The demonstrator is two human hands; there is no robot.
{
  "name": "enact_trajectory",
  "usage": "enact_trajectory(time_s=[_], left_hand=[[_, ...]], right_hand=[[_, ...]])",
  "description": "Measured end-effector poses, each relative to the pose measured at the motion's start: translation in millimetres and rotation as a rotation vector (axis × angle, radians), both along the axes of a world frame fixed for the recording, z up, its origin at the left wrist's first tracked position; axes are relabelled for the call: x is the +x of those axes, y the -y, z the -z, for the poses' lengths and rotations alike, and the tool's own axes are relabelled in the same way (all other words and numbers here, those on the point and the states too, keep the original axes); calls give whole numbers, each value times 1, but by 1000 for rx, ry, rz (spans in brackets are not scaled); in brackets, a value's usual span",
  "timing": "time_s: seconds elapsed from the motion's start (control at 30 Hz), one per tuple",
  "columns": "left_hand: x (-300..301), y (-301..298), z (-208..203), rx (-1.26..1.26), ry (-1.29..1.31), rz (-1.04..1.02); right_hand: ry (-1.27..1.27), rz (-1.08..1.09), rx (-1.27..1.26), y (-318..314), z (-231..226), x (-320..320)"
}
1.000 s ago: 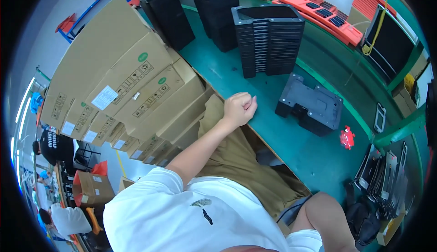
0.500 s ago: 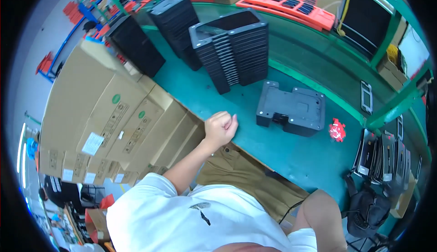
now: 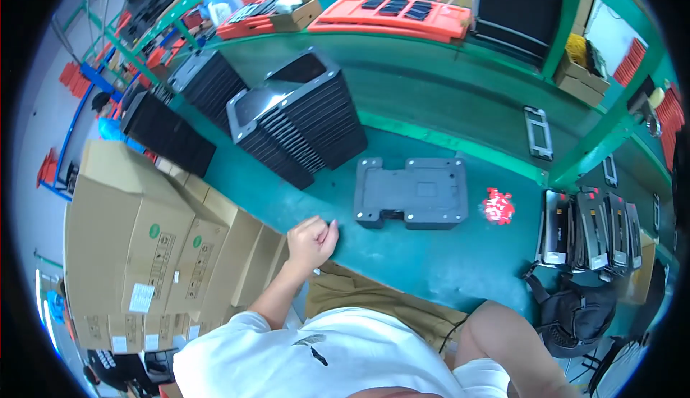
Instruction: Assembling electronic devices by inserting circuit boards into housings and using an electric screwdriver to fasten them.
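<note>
Left hand [image 3: 312, 243] was curled into a fist, thumb along the side, at the front edge of the green desk [image 3: 431, 272]. No object was visible in it; the inside of the fist could not be seen. Right arm [image 3: 496, 330] was bent, its hand out of view, so state could not be told.

Black case [image 3: 413, 191] lay flat on the desk, ahead of the fist and to its right, apart from it. Tall stack of black frames [image 3: 323, 128] stood beyond the fist, left of the case; a red packet [image 3: 497, 206] lay just right of the case.

Compared with 1.0 s earlier: the view had swung, so case, stack and fist all appeared further left, and the case sat nearly square to the view instead of slanted. Fist kept its shape and its place at the desk edge; case and packet stayed side by side. Black bag [image 3: 578, 315], partly hidden before, showed more fully at right. Brown cartons [image 3: 129, 240] remained stacked at left.
</note>
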State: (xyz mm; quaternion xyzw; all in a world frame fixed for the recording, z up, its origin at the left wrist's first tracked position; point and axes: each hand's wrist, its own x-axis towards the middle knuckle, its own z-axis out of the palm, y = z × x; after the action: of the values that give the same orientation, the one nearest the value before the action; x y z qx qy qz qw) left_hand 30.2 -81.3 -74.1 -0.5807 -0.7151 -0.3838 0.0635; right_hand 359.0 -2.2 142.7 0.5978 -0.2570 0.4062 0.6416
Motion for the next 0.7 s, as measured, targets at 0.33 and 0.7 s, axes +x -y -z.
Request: enact_trajectory(time_s=[0.33,0.7], left_hand=[[-29,-70,-15,41,431,550],[-21,-192,-38,-120,1047,951]], right_hand=[[249,924,-566,-39,-19,64],[526,901,-575,-59,-15,48]])
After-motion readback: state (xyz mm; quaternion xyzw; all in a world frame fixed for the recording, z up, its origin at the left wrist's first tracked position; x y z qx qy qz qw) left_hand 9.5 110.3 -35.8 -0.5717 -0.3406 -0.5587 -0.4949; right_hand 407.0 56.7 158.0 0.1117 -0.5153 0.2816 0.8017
